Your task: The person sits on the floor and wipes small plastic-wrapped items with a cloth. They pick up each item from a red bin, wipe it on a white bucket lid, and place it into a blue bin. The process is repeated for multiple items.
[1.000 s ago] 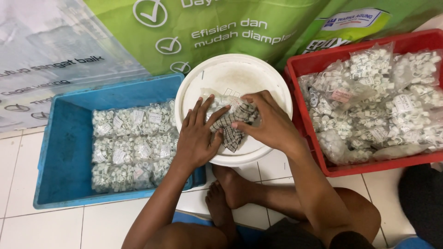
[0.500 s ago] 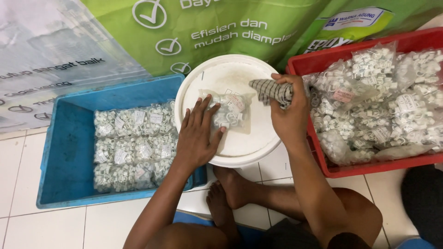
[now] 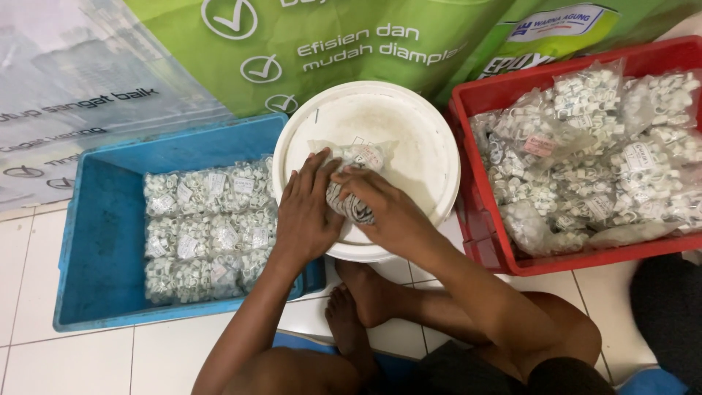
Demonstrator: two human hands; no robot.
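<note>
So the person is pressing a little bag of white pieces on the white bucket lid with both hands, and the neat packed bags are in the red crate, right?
Not quite. The head view shows the neat packed bags in the blue crate; the red crate holds loose, piled bags. The rest is right: the left hand and right hand press a little bag on the white bucket lid.

From my remote station, the head view showed both hands working on the white bucket lid (image 3: pixel 409 132). The left hand (image 3: pixel 307 216) pressed flat on a clear bag of small white parts (image 3: pixel 358 157); the right hand (image 3: pixel 391 208) gripped it beside the left (thumbs nearly touching). A blue crate (image 3: pixel 95 219) of packed bags sat left, a red crate (image 3: pixel 482 227) of loose bags right.
</note>
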